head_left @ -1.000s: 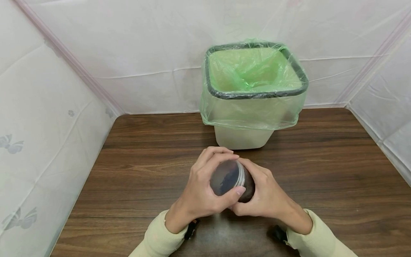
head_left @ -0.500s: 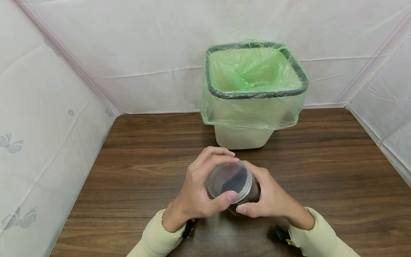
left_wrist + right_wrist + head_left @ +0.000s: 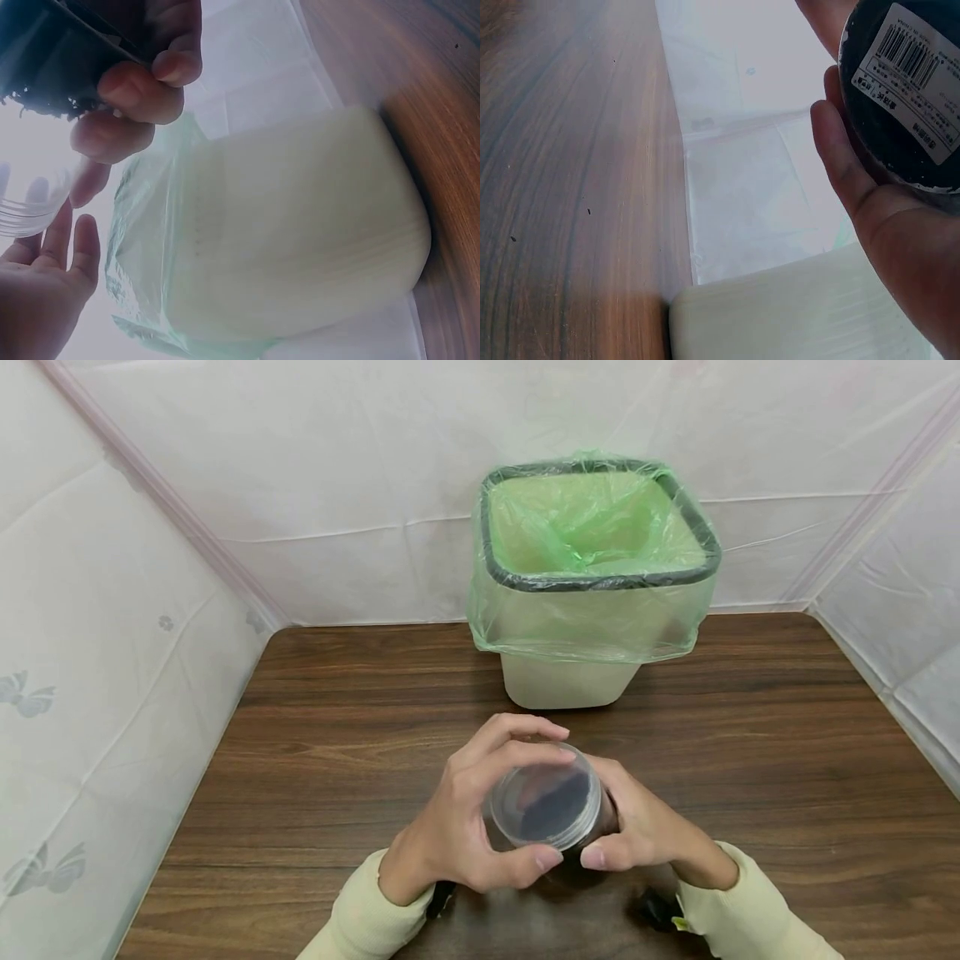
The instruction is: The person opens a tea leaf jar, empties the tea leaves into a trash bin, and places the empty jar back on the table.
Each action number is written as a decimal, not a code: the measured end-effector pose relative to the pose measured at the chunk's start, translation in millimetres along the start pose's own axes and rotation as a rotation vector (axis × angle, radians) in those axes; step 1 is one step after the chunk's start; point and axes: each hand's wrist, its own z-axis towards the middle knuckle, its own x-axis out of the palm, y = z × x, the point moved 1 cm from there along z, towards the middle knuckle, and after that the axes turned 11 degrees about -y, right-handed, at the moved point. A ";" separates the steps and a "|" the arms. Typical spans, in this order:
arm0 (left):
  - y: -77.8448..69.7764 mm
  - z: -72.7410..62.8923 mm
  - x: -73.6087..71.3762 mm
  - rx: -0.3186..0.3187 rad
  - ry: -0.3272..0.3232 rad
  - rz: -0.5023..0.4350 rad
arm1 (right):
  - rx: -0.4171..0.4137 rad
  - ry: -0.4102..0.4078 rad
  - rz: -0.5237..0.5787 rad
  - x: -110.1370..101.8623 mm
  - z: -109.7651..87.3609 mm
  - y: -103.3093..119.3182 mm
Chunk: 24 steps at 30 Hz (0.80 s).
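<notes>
Clear plastic jar [image 3: 551, 802] is in both hands, lifted off the bench [image 3: 337, 718], in front of the pale bin [image 3: 570, 685]; what just changed is its tilt, the round clear end now facing the camera more squarely, dark stuff showing through it; for the work in hand, probably a turn or re-seat of the hold rather than anything finished; can't tell if the clear end is loose or fixed.

Grip of the left hand [image 3: 461, 822]: part-spread, thumb and fingers curved round the clear end, index along its upper rim; grip of the right hand [image 3: 645, 827]: wrapped round the dark body, thumb on the near side; right wrist view shows the dark underside with a barcode label [image 3: 915, 82], print too small to read; left wrist view shows ragged dark bits where dark meets clear.

Versus a second ago: jar sits a bit closer to the person and a little further right; ridged rim showed side-on then, the round end shows now; thumbs were together, now they're apart; left thumb tip is lower; bin and green bag [image 3: 525, 627] look the same, bag draped over the bin's rim; sleeves [image 3: 378, 902] barely differ.
</notes>
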 end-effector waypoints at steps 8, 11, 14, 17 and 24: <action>-2.0 0.2 1.2 0.017 0.057 -0.026 | 0.005 0.043 0.021 0.6 -1.2 -1.4; -2.4 0.6 1.5 0.034 0.066 -0.021 | 0.000 0.044 0.000 -0.2 -2.0 -1.4; -2.3 0.8 2.1 0.045 0.082 -0.019 | -0.008 0.058 -0.017 -0.4 -2.1 -1.5; -2.2 0.2 3.4 0.052 0.099 -0.013 | -0.017 0.071 -0.031 -0.1 -1.7 -1.2; -1.0 -1.8 5.9 0.061 0.091 0.009 | -0.043 0.073 -0.061 2.9 2.2 1.4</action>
